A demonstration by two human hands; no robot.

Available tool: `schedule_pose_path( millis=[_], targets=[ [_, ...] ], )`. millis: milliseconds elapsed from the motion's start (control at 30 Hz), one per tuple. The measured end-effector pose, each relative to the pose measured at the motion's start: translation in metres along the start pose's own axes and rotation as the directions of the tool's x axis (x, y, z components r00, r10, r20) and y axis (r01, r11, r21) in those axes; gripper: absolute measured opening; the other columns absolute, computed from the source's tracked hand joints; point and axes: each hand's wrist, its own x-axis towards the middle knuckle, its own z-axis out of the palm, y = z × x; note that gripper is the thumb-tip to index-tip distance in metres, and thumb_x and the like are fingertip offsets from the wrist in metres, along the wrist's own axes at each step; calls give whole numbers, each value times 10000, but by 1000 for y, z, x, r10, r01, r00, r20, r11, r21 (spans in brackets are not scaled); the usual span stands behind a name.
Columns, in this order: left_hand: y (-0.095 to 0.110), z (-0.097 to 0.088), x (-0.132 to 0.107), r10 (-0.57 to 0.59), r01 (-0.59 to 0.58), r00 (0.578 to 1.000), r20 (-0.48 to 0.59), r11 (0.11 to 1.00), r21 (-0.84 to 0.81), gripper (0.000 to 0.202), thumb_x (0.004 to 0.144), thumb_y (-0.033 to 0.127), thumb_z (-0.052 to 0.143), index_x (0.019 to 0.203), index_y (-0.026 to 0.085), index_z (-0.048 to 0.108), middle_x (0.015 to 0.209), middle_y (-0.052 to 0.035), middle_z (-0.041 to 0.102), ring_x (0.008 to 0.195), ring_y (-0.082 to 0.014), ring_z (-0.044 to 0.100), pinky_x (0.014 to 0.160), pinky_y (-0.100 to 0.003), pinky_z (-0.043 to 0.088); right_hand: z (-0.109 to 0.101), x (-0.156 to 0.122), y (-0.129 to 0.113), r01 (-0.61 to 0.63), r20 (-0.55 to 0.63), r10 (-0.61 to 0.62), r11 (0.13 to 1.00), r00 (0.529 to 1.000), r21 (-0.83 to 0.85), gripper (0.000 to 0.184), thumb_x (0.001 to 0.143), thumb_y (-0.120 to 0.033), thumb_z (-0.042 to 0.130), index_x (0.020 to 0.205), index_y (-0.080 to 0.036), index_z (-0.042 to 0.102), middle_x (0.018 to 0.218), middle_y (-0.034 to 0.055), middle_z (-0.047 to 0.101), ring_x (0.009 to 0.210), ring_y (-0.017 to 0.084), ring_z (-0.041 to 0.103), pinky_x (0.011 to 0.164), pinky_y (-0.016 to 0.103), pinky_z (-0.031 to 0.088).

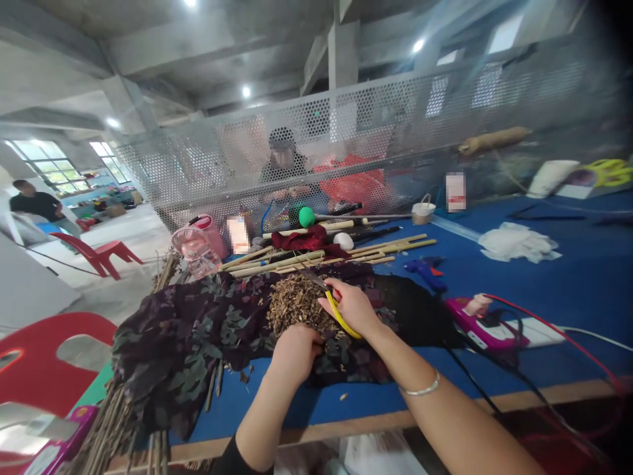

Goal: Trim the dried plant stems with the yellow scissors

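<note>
My right hand (352, 307) grips a pair of scissors (340, 318) with yellow handles, the dark blades pointing up and left over a heap of brown dried plant pieces (297, 305). At the near edge of that heap, my left hand (297, 353) is curled with thumb and fingers drawn together. Its fingertips are turned down and partly hidden, so what they hold cannot be made out. Both hands are over a dark floral cloth (212, 330) that lies under the heap.
Bamboo sticks (326, 257), a green ball (306, 216) and a pink jug (210, 236) stand along the mesh partition (237, 165). At right are a blue glue gun (425, 272), a magenta power strip (494, 330) with cables, and white gloves (519, 242). Bundled stalks (106, 422) lean at left.
</note>
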Motion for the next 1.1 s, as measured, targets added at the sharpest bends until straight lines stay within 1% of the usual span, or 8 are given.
schedule_pose_path(
  millis=[133, 233, 433, 600, 733, 900, 1000, 1100],
  targets=[
    [-3, 8, 2, 1, -12, 995, -98, 993, -115, 131, 654, 146, 598, 598, 219, 690, 637, -86, 641, 709, -217, 617, 723, -289, 446, 0, -1, -1, -1, -33, 2, 1000, 999, 26, 399, 743, -418, 563, 1060, -177, 588, 633, -5, 555, 562, 132, 496, 528, 221, 336],
    [-2, 8, 2, -49, 38, 995, -89, 992, -124, 141, 600, 100, 619, 525, 213, 656, 567, -84, 610, 656, -231, 610, 699, -317, 453, 0, -1, -3, 1, -10, -1, 1000, 1000, 28, 370, 745, -402, 558, 1044, -187, 593, 617, -8, 552, 549, 132, 497, 520, 223, 334],
    [1, 19, 4, -141, 132, 982, -126, 988, -74, 228, 659, 58, 533, 475, 183, 585, 575, -116, 590, 637, -245, 611, 705, -366, 461, 2, -2, -4, 19, 15, -19, 999, 1000, 33, 367, 749, -396, 548, 1044, -181, 586, 628, -5, 553, 561, 138, 505, 516, 224, 346],
    [-7, 31, 4, -127, 117, 979, -161, 991, -68, 199, 690, 75, 521, 527, 170, 582, 620, -128, 602, 633, -245, 611, 668, -349, 450, 4, -2, -4, 26, 32, -27, 999, 999, 28, 351, 746, -391, 553, 1027, -183, 586, 603, -21, 529, 551, 135, 495, 517, 224, 342],
    [-8, 14, 3, -94, 74, 985, -145, 988, -136, 168, 729, 135, 516, 603, 173, 620, 628, -99, 620, 616, -206, 589, 618, -287, 411, 7, -2, -3, 25, 39, -27, 999, 999, 44, 345, 745, -386, 557, 1021, -181, 586, 610, -21, 523, 553, 132, 486, 528, 229, 347],
    [-17, -19, 25, -91, -28, 915, -392, 958, -286, 193, 782, 182, 493, 665, 172, 646, 603, -52, 619, 562, -144, 547, 606, -247, 390, 7, -2, -4, 31, 40, -33, 999, 999, 32, 342, 745, -377, 561, 1024, -181, 579, 606, -24, 514, 543, 128, 460, 522, 229, 350],
    [-26, -24, 45, -264, -40, 842, -471, 839, -542, 136, 765, 239, 551, 762, 165, 665, 660, -48, 648, 574, -141, 572, 596, -247, 431, 7, -2, -5, 33, 32, -34, 999, 999, 24, 332, 748, -384, 562, 1014, -187, 581, 627, -12, 537, 548, 134, 466, 516, 232, 357],
    [-30, -15, 55, -441, -94, 822, -360, 518, -850, 180, 735, 278, 612, 844, 143, 659, 721, -46, 662, 591, -127, 600, 589, -240, 477, 9, -2, -5, 28, 16, -29, 999, 999, 38, 331, 756, -379, 555, 1022, -184, 585, 663, 9, 573, 568, 147, 495, 531, 243, 382]
  ],
)
